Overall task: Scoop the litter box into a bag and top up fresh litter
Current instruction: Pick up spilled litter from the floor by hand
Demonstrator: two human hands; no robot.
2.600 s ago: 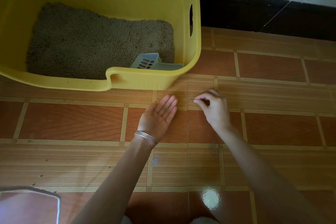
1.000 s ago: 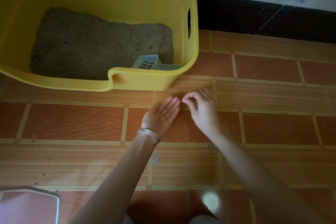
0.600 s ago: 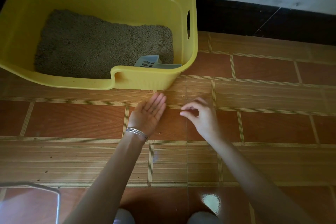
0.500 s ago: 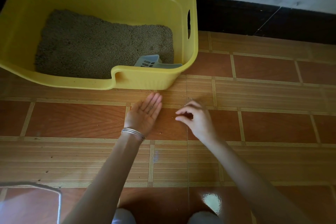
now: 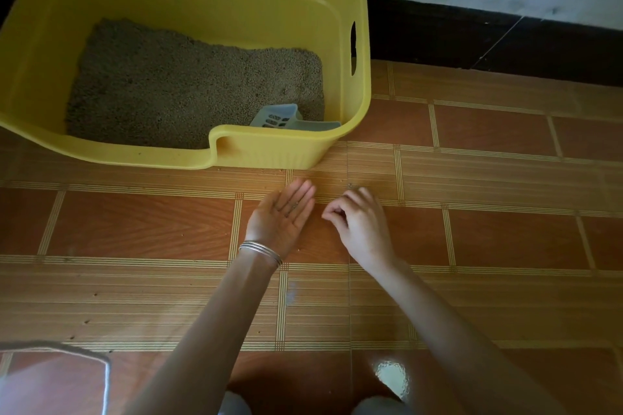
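Yellow plastic litter box (image 5: 357,131) sits on the tiled floor (image 5: 505,239), its right wall close to the dark skirting. Head view, the only one we have.

Contents: grey-brown granular litter (image 5: 188,84) spread over the box floor, thinner toward the far left corner. A pale blue slotted scoop (image 5: 279,116) lies in the near right corner, its handle pointing right along the front wall and partly hidden behind the rim.

Hands: our left hand (image 5: 281,217) is flat and palm up just in front of the box, fingers wide and together, with a few dark grains (image 5: 294,205) resting on the palm. Our right hand (image 5: 359,222) is beside it, curled, thumb and forefinger pinched narrow; whether a grain is between them, we cannot tell. More stray specks (image 5: 350,185) lie on the tile just beyond the right knuckles.

Handling, as we judge it: single grains are light, hard and roll easily, so a fingertip pinch suits them and the cupped palm must stay level. The scoop looks like thin, stiff plastic, best taken by the handle. The box is rigid, and the slot (image 5: 353,47) in its right wall would serve as a grip; loaded with litter it is likely heavy.

No bag can be identified; a pale edge at lower left is unclear.
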